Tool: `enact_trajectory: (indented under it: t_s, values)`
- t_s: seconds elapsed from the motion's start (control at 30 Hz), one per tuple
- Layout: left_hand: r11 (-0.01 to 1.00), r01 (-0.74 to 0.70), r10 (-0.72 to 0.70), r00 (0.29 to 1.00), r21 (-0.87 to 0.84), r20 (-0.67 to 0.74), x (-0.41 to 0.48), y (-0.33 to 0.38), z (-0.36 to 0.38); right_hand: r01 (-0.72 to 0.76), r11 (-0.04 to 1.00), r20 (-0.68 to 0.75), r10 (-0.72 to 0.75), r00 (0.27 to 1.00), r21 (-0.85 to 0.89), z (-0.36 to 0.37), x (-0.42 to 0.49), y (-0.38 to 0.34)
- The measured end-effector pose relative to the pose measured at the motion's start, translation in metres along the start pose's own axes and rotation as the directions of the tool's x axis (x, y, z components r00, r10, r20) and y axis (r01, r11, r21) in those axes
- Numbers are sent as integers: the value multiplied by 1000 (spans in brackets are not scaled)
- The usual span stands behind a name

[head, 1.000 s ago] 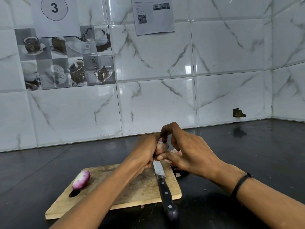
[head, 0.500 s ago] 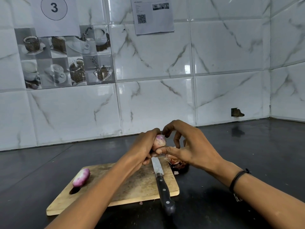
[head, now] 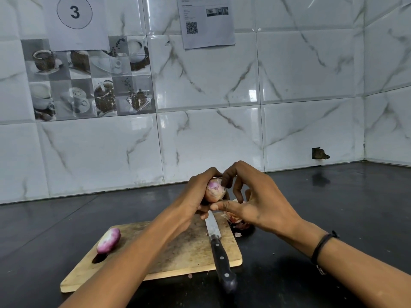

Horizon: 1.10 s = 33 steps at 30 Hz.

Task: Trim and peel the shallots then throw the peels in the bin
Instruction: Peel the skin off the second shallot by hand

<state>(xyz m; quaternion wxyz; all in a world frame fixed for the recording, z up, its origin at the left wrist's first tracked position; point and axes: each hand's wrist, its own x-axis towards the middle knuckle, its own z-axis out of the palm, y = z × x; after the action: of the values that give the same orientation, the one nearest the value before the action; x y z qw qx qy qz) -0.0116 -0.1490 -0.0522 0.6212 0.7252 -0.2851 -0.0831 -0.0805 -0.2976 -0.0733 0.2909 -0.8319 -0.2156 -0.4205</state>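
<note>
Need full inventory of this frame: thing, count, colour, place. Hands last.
held shallot: 1, pink-white, between both hands above the board's far edge
second shallot: 1, purple-white, board's left end
cutting board: 1, wood, on the counter
knife: 1, steel blade, black handle, across the board's right side, handle overhanging
peels: small pile, reddish, counter by the board's far right corner
counter: 1, black
wall tiles: white marbled, one panel with coffee pictures
paper sheets: 2, white, on wall
wristband: 1, black, right wrist
left hand: grips held shallot
right hand: pinches held shallot
</note>
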Motion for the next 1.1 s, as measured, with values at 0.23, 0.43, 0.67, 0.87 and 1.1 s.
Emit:
enact_trajectory:
  t_s: [0.23,0.43,0.67,0.87,1.1]
  values:
    - [993,42,-28,991,109,-128,0,4,-3,65,998,5,-65,998,-18,-3,1,3]
    - [965,80,-42,987,249,-156,-3,7,-5,234,938,38,-232,972,-255,-1,0,10]
    - [965,132,-103,986,228,-133,0,-1,-4,312,840,151,-273,950,-443,2,-2,0]
    - [981,159,-153,986,110,-65,0,2,-6,200,884,204,-123,971,-423,-8,-2,5]
    - [984,179,-180,984,17,18,8,-6,-4,-54,883,91,108,990,-466,-17,0,21]
